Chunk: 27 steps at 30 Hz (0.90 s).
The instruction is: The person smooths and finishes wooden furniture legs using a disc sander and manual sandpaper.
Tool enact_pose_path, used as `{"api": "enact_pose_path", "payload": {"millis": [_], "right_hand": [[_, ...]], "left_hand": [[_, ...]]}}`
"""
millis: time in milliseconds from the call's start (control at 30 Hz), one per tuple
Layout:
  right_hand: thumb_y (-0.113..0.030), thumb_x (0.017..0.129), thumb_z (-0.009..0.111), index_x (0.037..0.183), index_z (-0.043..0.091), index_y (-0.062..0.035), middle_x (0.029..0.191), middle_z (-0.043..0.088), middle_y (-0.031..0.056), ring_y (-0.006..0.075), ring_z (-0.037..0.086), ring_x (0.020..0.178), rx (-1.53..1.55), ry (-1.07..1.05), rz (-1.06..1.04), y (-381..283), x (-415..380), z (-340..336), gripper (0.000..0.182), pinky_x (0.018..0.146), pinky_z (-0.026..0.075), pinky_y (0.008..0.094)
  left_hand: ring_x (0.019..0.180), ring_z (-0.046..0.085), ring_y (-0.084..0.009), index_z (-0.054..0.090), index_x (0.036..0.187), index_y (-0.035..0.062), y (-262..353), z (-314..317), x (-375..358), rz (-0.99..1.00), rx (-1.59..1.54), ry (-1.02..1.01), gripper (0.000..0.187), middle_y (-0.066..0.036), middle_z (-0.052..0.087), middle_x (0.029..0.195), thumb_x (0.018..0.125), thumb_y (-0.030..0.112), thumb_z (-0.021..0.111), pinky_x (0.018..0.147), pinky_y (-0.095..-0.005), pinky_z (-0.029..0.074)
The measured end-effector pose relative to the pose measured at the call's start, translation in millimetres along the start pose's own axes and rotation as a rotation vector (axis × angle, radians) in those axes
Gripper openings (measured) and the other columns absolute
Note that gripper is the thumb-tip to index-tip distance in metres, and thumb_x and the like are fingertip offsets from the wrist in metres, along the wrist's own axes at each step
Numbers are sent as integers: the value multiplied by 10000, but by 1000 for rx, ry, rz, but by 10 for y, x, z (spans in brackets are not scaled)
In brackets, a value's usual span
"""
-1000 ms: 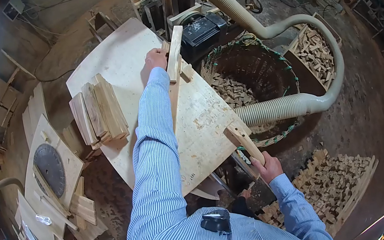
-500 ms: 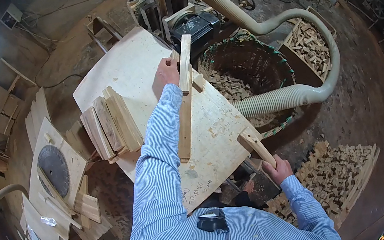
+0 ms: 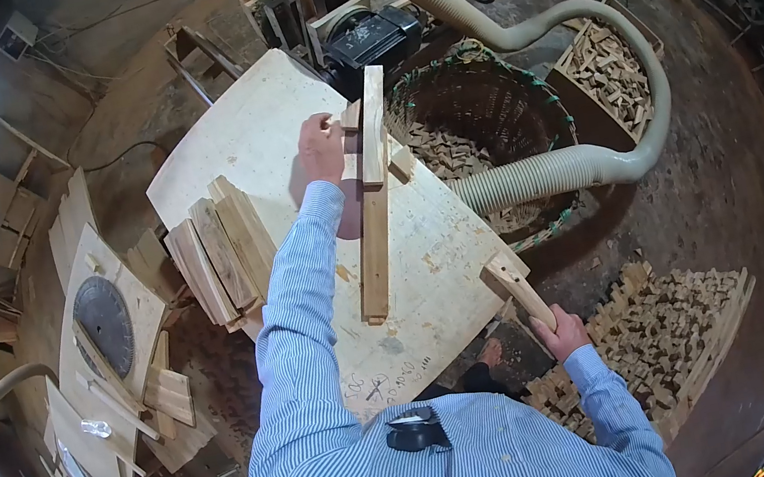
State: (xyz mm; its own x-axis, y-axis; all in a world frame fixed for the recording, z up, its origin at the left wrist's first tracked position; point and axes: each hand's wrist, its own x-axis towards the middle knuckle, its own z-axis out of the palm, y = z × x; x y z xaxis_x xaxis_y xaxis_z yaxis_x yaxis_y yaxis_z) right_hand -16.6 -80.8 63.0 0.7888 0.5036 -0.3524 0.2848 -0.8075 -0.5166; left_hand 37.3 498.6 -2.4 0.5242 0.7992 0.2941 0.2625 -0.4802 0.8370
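Left hand [image 3: 321, 147] beside upright board [image 3: 372, 127]

The person wears a long-sleeved shirt [image 3: 320, 350] with thin vertical stripes in blue and white, and the fabric shows soft folds along both arms. The sleeves reach down to the wrists, where each ends in a buttoned cuff, and both hands are bare, without gloves. On the chest a small black device [image 3: 412, 431] is clipped to the shirt, and a dark cable runs down from it.
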Motion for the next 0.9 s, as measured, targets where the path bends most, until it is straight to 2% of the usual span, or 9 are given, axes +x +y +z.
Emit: {"api": "enact_pose_path", "payload": {"millis": [67,133,233,333,400,500,667,833,900], "right_hand": [[-425,970,731,1008,638,-3,851,721,284,491,721,846,-4,-7,6,56,-38,-12,434,731,560,537],[-427,969,732,1009,638,-3,859,722,286,489,721,852,-23,-25,22,-158,72,-31,435,736,559,541],[-432,968,733,1011,639,-9,869,723,284,487,720,858,-23,-23,27,111,-78,-18,436,741,557,549],[-438,966,734,1018,642,-16,871,725,278,486,718,859,-19,-5,19,252,-137,-18,435,740,557,549],[-440,966,734,1023,647,-21,863,725,272,483,719,853,-37,-43,59,-400,185,-178,432,741,557,549],[-442,968,734,1022,653,-24,856,727,267,480,719,843,-69,-49,44,-387,157,-223,429,738,558,546],[-446,972,731,1019,659,-19,849,728,264,478,723,843,-48,-45,49,-401,88,-259,436,739,561,543],[-455,980,722,1013,659,-21,838,734,250,471,731,835,-34,-24,17,-330,115,-215,440,736,569,539],[-435,960,746,1103,669,-34,984,749,246,443,737,935,-70,-47,61,-293,116,-217,433,803,576,516]], "left_hand": [[1013,709,-350,736,1140,30,-18,43,0,-38,60,44,242,-175,717,1055,933,156,735,911,-443,568],[1049,704,-365,739,1197,37,-158,50,201,-255,25,-112,328,-185,709,1111,941,243,739,948,-463,558],[1127,697,-373,734,1293,62,237,124,-31,-137,235,-157,445,-202,694,1229,963,359,717,999,-455,551],[1190,669,-394,731,1322,100,506,160,-99,-188,348,-276,463,-217,659,1285,958,386,718,1045,-473,537],[1203,664,-404,714,1324,88,277,88,444,-233,330,-332,463,-224,654,1286,959,373,713,1063,-482,531],[1152,694,-387,692,1311,74,203,121,382,-153,318,-297,438,-225,687,1247,939,300,738,1023,-465,550],[998,714,-325,679,1226,76,173,166,255,-270,22,-136,398,-152,732,1026,857,154,807,920,-444,567],[880,716,-228,651,1245,13,269,85,134,-275,-220,-23,415,-131,717,1002,874,135,793,790,-367,585],[809,695,-158,613,1306,-10,478,-35,-126,-384,-661,-111,457,-96,696,964,905,127,785,713,-299,577]]}}
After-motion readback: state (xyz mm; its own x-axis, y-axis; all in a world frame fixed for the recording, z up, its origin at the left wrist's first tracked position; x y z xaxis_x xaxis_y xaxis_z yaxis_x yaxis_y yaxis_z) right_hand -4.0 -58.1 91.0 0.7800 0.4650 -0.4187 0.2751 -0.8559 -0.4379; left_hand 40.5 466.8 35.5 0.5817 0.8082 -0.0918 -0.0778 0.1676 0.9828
